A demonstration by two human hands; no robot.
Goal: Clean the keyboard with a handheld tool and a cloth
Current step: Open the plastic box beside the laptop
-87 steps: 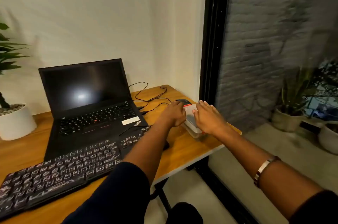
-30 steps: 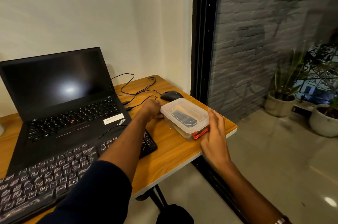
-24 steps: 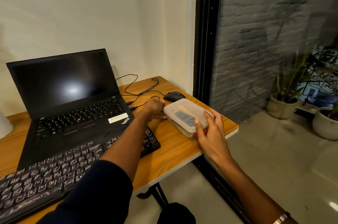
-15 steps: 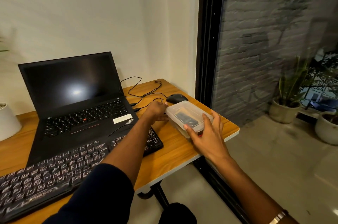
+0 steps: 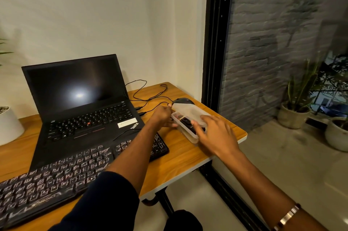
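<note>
We see a wooden desk set against a pale wall, beside a dark glass door. An open black laptop with a blank screen sits at the back. In front of it lies the keyboard we are meant to clean, black with pale lettering, running toward our lower left and not yet touched by any tool.

At the desk's right corner stands a clear plastic box, just beside a black mouse. Half a second ago its lid lay flat and shut; now the lid is tilted up, raised at the near side. Inside we make out a dark object, probably the handheld cleaning tool, though it is too blurred to be sure. No cloth is visible.

Our left hand grips the box's far left end, fingers curled on it, steadying it. Our right hand rests at the near end with fingers spread and fairly straight over the rim.

With the box opening, we judge the next step is lifting the tool out.
</note>
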